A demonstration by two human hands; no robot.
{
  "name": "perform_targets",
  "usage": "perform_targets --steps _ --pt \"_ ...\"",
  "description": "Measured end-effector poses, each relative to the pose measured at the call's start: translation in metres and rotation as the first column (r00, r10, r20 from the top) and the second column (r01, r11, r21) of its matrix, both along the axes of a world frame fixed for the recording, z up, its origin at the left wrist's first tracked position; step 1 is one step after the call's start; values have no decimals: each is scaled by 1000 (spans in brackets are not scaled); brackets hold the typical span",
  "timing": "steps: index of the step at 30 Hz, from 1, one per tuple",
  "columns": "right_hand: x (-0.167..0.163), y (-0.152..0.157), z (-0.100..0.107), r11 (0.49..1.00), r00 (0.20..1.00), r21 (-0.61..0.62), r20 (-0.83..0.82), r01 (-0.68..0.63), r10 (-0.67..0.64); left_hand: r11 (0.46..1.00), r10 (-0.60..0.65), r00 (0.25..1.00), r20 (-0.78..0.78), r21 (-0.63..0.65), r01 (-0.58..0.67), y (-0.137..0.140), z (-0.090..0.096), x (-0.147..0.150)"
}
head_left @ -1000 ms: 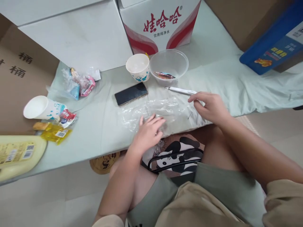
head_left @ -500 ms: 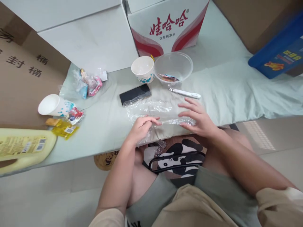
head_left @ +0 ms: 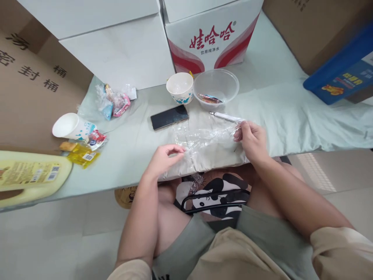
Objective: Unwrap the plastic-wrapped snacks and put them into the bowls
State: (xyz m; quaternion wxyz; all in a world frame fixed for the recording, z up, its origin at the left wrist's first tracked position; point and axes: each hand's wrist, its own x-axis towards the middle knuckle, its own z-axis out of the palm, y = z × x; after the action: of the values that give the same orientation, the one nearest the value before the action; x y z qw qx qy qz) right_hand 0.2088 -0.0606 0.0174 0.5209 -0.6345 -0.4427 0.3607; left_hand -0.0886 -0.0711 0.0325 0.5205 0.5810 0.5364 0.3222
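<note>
Clear film (head_left: 205, 137) lies betw. the hands, on the cloth-covered counter (head_left: 125, 149). Prob. v. light, limp & slippery, apt to cling & crease; best held by opp. edges, thumb vs. fingertip. L hand (head_left: 163, 158): thumb & fingers narrowly spaced at film's L edge; R hand (head_left: 253, 139): fingertips bunched at its R end. Can't tell if either grips. Film's glossy, wrinkled. Beyond the hands: flat, glassy phone (head_left: 169, 117), round translucent plastic bowl (head_left: 229, 93); slim white tool (head_left: 225, 116) nr R hand.

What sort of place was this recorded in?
Possibly a home or dorm room used partly for storage: cartons crowd a cloth-covered surface, alongside a phone and a yellow handled bottle.
</note>
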Motion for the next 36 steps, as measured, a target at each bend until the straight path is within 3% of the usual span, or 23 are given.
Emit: perform_targets --steps 4,6,8,9,11,14,16,21,24,27,32,36 --pt "3 4 3 999 997 -36 61 38 -36 966 246 929 275 8 -258 5 6 -3" --pt "4 4 4 998 995 -37 88 56 -52 979 205 905 372 -90 -184 7 7 -2" --pt "4 5 4 997 995 -38 71 73 -70 981 109 933 342 -186 -47 7 3 3" --pt "4 6 4 996 996 -38 51 80 -78 976 100 948 302 -213 -35 8 1 6" --pt "4 9 2 996 997 -31 11 81 -80 967 200 945 257 -205 -149 11 -4 13" --pt "5 12 -1 999 999 -20 -6 33 -34 922 387 848 362 -182 -343 17 -8 18" --pt "6 13 -3 999 1000 -25 5 -31 31 898 439 805 400 -213 -384 22 -6 20" --pt "9 10 -7 994 993 -7 29 -113 113 820 571 760 309 -254 -513 27 -2 23" --pt "11 10 -7 997 997 -54 47 -63 66 801 598 777 198 -177 -571 29 -9 25" --pt "13 9 -6 994 987 -112 155 -15 33 822 570 819 65 -39 -568 32 -17 25" --pt "21 1 -3 993 930 -111 366 32 11 867 492 870 -34 114 -486 35 -23 24" --pt "28 -6 -4 992 911 -118 411 37 15 886 442 890 -109 212 -413 41 -28 25"
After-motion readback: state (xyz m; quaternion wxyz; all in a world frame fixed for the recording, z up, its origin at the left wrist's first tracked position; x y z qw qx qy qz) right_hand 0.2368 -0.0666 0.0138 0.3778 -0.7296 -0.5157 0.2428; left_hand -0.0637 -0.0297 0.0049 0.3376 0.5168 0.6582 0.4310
